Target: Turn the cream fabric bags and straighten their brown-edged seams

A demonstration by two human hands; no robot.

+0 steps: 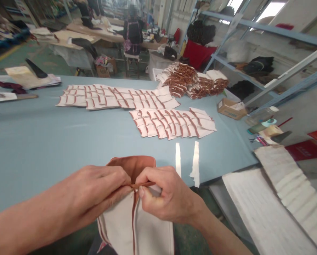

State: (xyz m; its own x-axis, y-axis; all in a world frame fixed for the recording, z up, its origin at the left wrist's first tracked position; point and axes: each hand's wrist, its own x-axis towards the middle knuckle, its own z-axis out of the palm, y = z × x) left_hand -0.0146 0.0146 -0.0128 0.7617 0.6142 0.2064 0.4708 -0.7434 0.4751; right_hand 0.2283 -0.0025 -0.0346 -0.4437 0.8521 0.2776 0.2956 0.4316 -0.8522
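Observation:
At the near table edge is a sewn tube-like piece (118,219), cream outside with a brown seam down its middle and a brown inner face at the top; it looks like a boot shaft turned inside out. My left hand (105,184) is closed on its upper rim, left of the seam. Thumb and forefinger of my right hand (160,191) pinch the brown edge just right of the seam. Both sets of fingertips nearly meet there. Beyond my right hand, two white strips (196,159) lie on the blue table (68,148).
Overlapping rows of similar cream pieces (171,122) lie across the table, with taller stacks (178,78) behind. A cardboard box (232,108) and a bottle (261,125) stand at the right. Long white sheets (270,212) rest lower right. A person (132,33) sits farther back.

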